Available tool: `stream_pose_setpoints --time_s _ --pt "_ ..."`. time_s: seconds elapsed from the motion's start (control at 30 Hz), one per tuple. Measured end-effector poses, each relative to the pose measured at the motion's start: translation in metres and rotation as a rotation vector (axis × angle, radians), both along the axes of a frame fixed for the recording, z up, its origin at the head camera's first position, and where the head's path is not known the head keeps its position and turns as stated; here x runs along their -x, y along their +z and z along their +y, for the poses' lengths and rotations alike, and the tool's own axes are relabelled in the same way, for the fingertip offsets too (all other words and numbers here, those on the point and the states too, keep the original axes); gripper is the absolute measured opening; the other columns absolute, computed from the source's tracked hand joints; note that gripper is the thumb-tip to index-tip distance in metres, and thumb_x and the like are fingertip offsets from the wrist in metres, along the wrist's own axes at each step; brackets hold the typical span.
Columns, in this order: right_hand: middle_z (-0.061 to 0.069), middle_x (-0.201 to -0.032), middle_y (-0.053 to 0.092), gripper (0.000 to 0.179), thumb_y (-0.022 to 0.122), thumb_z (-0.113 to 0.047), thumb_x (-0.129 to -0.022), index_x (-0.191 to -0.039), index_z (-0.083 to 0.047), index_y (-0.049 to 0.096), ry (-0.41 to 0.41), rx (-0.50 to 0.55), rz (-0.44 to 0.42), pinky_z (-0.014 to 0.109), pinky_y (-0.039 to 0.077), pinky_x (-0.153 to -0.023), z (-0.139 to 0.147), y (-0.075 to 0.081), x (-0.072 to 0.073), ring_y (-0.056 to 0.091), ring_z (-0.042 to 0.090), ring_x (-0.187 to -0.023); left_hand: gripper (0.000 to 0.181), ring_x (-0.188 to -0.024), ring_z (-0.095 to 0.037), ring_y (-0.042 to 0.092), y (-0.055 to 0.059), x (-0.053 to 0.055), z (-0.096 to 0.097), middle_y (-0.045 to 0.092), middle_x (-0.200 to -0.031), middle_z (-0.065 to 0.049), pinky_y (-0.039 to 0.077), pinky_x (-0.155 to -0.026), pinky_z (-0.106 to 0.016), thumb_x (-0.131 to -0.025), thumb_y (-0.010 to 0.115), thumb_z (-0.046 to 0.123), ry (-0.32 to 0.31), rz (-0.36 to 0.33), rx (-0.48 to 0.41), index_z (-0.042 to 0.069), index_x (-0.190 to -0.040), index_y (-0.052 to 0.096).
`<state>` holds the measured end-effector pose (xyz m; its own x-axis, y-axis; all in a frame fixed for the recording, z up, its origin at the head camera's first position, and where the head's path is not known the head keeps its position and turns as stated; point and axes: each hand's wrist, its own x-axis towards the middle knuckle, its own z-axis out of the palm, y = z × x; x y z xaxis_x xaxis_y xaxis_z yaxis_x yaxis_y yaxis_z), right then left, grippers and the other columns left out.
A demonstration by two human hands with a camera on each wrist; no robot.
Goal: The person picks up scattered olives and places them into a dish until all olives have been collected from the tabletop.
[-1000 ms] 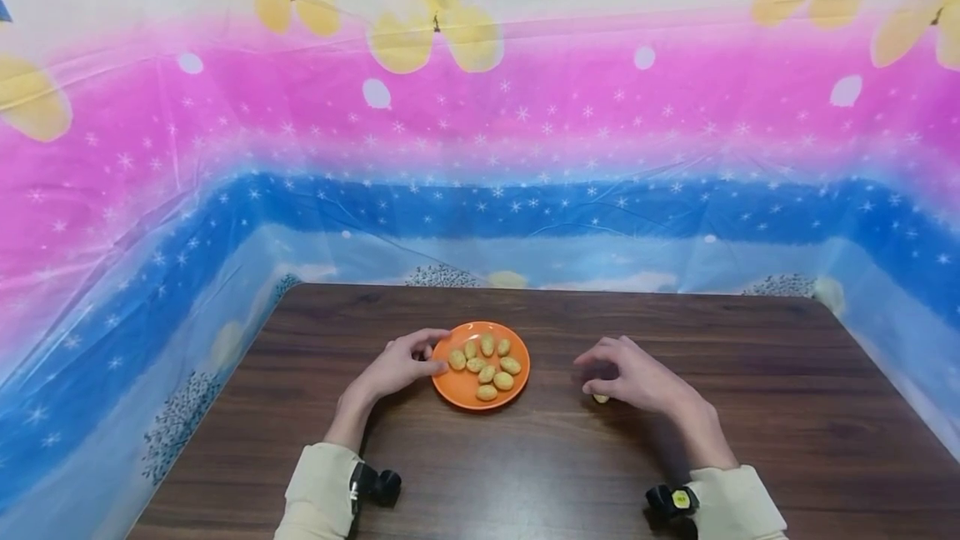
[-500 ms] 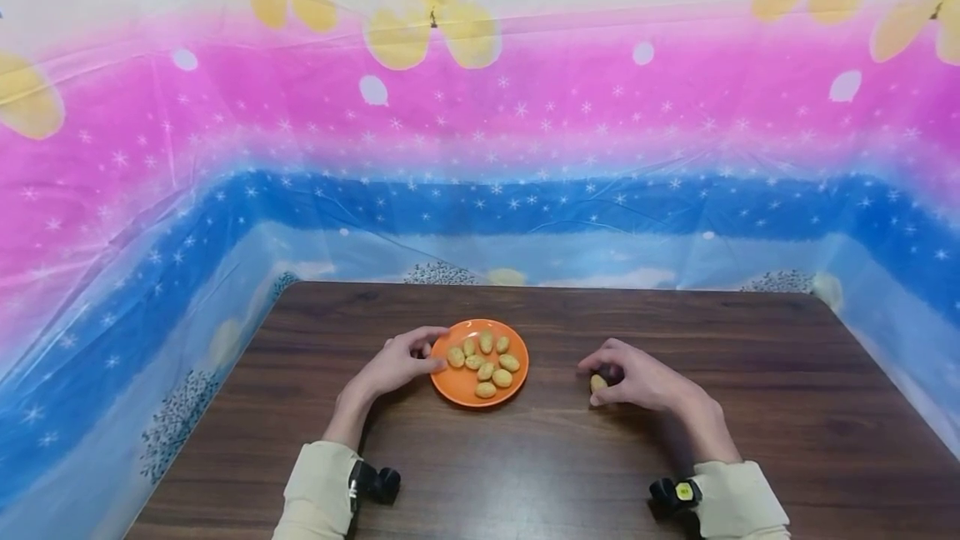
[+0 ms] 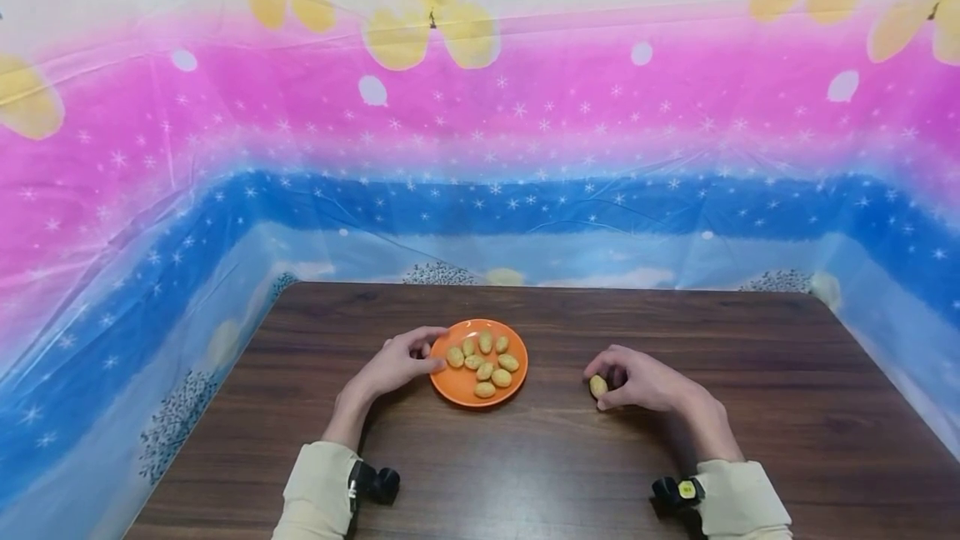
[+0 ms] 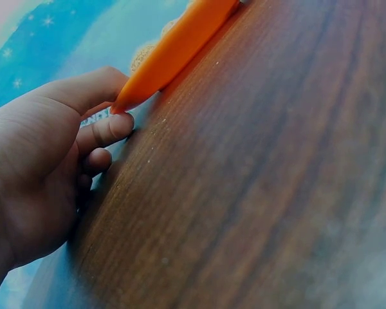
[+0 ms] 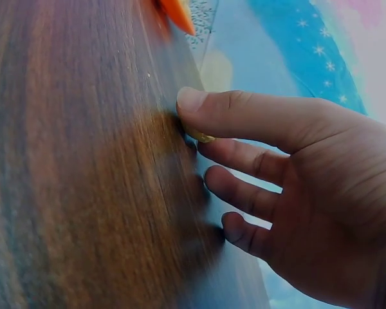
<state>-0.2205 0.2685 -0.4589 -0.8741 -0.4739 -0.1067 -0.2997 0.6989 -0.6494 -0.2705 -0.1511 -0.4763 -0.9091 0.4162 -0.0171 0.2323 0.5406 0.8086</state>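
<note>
On the left, the fingers and thumb of my left hand [image 3: 397, 367] pinch the left rim of an orange plate [image 3: 450, 394]. In the left wrist view the thumb lies over the rim of the plate [image 4: 174, 58], with the other fingers curled below. Several small yellow-brown, potato-like ovals [image 3: 502, 377] lie on the plate. To the right of it, my right hand [image 3: 641, 377] holds one more oval [image 3: 597, 387] between thumb and fingers, low at the tabletop. The right wrist view shows only a sliver of this oval [image 5: 199, 135] below the thumb.
The dark wooden table [image 3: 480, 473] has a patterned pink and blue cloth [image 3: 480, 198] hanging behind it and at both sides. Black wrist cameras [image 3: 378, 483] sit at both cream sleeves [image 3: 318, 486].
My right hand first covered most of the lone oval, then shifted slightly right and nearer; its thumb and fingers now hold the oval, which shows more fully. The left hand stays on the plate.
</note>
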Motion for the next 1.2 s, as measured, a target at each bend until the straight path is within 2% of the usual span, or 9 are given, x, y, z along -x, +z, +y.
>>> stream_pose_setpoints --time_s 0.43,0.73,0.9,1.2 --pt "-0.002 -0.102 0.057 0.035 0.08 -0.029 -0.084 -0.116 -0.024 0.065 -0.025 -0.004 0.038 0.028 0.045 -0.067 -0.004 0.0 0.0 0.053 0.016 -0.085 0.052 -0.081 -0.02 0.048 -0.002 0.001 0.001 0.055 -0.089 -0.003 0.034 -0.076 -0.035 -0.09 0.073 0.03 0.012 0.001 -0.003 0.025 -0.139 0.056" --pt "-0.005 -0.1 0.06 0.035 0.079 -0.027 -0.085 -0.117 -0.022 0.066 -0.027 0.007 0.017 0.03 0.046 -0.068 -0.009 0.004 0.004 0.055 0.016 -0.084 0.052 -0.084 -0.02 0.047 -0.001 0.001 0.0 0.056 -0.089 -0.003 0.033 -0.079 -0.037 -0.09 0.073 0.032 0.012 -0.007 -0.008 0.026 -0.139 0.056" --pt "-0.005 -0.101 0.058 0.034 0.078 -0.029 -0.086 -0.116 -0.023 0.066 -0.016 0.007 0.016 0.03 0.047 -0.068 -0.016 0.008 0.006 0.055 0.016 -0.085 0.051 -0.084 -0.02 0.047 0.0 0.0 -0.001 0.056 -0.089 -0.003 0.033 -0.079 -0.037 -0.091 0.072 0.031 0.015 -0.005 0.0 0.026 -0.139 0.056" --pt "-0.004 -0.101 0.057 0.035 0.078 -0.028 -0.086 -0.117 -0.017 0.066 0.032 -0.005 0.066 0.028 0.047 -0.069 -0.031 0.012 0.009 0.055 0.015 -0.085 0.052 -0.079 -0.02 0.048 -0.002 0.001 -0.001 0.055 -0.089 -0.002 0.035 -0.074 -0.033 -0.091 0.072 0.032 0.01 -0.003 0.012 0.027 -0.14 0.055"
